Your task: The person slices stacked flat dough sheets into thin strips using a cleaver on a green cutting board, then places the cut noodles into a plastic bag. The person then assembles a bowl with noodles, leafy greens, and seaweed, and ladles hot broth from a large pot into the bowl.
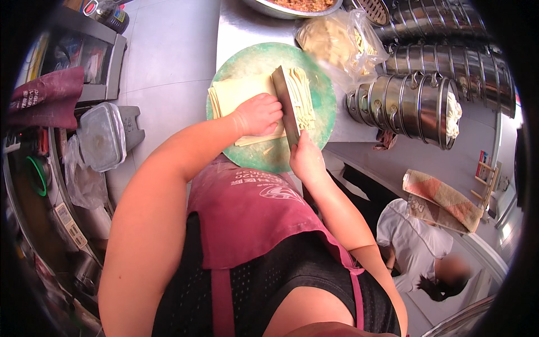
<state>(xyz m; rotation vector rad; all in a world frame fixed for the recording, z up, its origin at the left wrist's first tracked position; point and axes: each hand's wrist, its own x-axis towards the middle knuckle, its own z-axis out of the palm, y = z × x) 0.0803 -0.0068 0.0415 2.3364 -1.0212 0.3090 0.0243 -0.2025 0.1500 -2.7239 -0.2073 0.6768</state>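
Note:
A stack of pale dough sheets (248, 90) lies on a round green cutting board (261, 54) before me. With bent fingers, my left hand (259, 114) presses on the stack, close to the blade of a cleaver (286, 105). My right hand (307, 156) grips that cleaver by its handle, which the fingers mostly hide. The blade stands on edge along the stack's right side. Just beyond it, cut dough strips (301, 99) lie side by side on the board. A small dough scrap (268, 150) rests near the board's front edge.
Behind the board, a clear plastic bag (343, 46) holds more dough. A metal bowl of chopped filling (290, 12) is at the back. Stacked metal steamers (402, 107) stand to the right. A person in a white shirt (412, 240) is at lower right. A lidded plastic tub (101, 137) sits left.

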